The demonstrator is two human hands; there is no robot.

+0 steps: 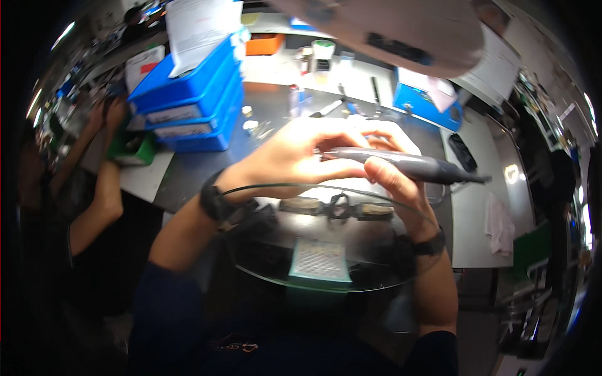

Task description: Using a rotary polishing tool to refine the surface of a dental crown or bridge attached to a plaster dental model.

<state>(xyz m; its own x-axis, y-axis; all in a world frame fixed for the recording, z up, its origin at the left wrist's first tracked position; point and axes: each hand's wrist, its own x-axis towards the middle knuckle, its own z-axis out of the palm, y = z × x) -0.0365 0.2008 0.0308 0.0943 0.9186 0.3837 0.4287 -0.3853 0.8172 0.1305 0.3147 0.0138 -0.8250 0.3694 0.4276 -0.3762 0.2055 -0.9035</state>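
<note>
A dark, glossy tabletop (182, 175) fills the middle of the frame, with paler stretches at the top and right. A big pale, rounded body (376, 25) with a dark slot overhangs the upper right. A clear, curved plate (379, 250) lies across the lower centre, below the hands. Stacked blue bins (194, 119) stand at the upper left, white papers (204, 31) on top; left of them are another person's bare arms (100, 207).

In the centre, the left hand (295, 150) has its fingers curled at the tip end of the tool; whether they grip anything small is hidden. The right hand (401, 185) grasps a slim grey pen-shaped tool (414, 165) between thumb and fingers, its back end pointing toward the right.

A blue box (426, 109) sits at the upper right, a green bin (144, 153) left of centre, a small pale patterned pad (320, 260) at lower centre, and an orange tray (263, 45) near the top.
</note>
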